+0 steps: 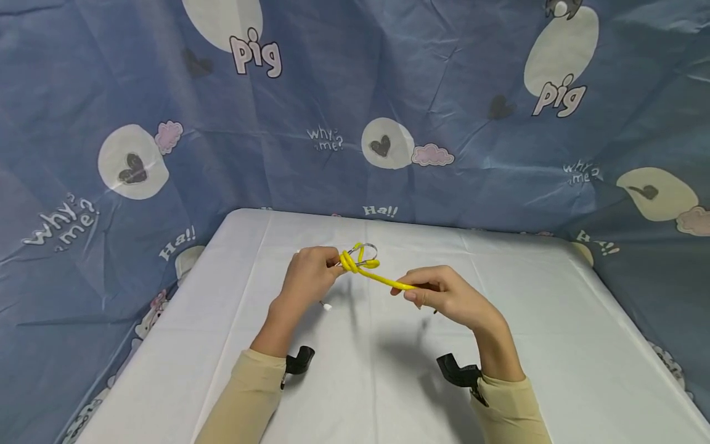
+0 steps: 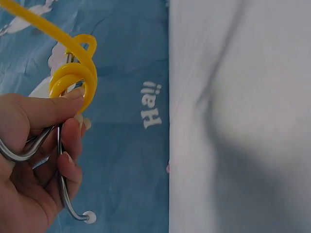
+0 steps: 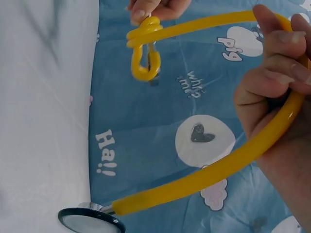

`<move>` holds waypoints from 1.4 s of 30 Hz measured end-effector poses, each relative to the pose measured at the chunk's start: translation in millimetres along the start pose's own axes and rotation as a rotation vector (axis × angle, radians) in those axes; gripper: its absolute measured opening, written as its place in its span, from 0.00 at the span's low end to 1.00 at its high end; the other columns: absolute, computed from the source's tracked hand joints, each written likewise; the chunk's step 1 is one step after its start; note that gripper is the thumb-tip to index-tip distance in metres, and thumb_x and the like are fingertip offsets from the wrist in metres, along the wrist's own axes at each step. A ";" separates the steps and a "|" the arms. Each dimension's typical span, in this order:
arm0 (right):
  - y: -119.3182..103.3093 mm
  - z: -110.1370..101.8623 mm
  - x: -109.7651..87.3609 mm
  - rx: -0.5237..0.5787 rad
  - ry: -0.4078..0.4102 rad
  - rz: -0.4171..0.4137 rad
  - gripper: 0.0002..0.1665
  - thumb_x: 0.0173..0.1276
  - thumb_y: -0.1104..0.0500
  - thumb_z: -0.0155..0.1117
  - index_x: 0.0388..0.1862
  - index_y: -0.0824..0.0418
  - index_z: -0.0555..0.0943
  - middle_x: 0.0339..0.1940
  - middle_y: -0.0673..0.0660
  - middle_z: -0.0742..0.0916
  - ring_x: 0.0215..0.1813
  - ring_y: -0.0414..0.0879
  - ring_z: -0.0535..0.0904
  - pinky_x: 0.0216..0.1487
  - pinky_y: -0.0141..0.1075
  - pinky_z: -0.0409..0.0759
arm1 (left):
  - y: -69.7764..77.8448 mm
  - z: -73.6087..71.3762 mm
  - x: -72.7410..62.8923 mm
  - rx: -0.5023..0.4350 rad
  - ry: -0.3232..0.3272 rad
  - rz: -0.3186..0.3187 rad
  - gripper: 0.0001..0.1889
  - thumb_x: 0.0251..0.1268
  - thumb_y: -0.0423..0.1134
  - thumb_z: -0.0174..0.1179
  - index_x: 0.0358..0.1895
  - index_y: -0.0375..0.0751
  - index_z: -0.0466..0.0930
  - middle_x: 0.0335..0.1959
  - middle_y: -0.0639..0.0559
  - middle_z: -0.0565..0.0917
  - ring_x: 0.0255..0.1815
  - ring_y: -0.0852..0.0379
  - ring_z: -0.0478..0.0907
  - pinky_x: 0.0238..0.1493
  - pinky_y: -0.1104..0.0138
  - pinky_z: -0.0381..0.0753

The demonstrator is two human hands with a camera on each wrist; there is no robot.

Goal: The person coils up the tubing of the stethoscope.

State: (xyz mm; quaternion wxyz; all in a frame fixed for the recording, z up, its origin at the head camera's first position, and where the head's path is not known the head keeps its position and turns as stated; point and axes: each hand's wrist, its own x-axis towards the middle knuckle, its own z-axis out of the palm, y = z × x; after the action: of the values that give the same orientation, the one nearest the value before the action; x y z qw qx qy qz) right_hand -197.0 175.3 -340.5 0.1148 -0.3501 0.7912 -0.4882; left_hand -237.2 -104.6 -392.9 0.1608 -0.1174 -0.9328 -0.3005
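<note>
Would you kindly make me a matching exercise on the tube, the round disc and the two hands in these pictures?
1. Tube
2. Round disc
3. Left hand
4. Right hand

A. Dark-rimmed, at one end of the tube
B. Holding the length leading off the loops
C. Yellow, partly wound in loops
D. Gripping the metal arms

Pairs: 1-C, 2-A, 3-D, 4-B

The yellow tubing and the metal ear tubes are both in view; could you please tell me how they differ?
The tubing is bright yellow, while the metal ear tubes are silver-grey. The tubing is thicker, the metal ear tubes thinner. The tubing is wound in loops beside the left hand; the metal ear tubes show open bends. Both are held above the table.
</note>
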 end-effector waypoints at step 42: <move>17.5 7.8 14.4 -0.090 0.677 -0.050 0.06 0.69 0.62 0.66 0.37 0.62 0.89 0.29 0.58 0.87 0.24 0.39 0.67 0.32 0.30 0.72 | 46.9 28.6 -17.2 -0.080 -0.339 0.551 0.14 0.60 0.41 0.71 0.22 0.56 0.76 0.20 0.67 0.72 0.23 0.69 0.66 0.28 0.76 0.65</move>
State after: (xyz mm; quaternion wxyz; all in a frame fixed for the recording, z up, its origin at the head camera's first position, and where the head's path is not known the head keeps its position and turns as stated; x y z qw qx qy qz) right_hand -211.1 165.2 -356.9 -0.1818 -0.1924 0.7962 -0.5441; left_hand -213.2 -52.5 -396.7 0.0737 -0.4199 -0.8669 -0.2585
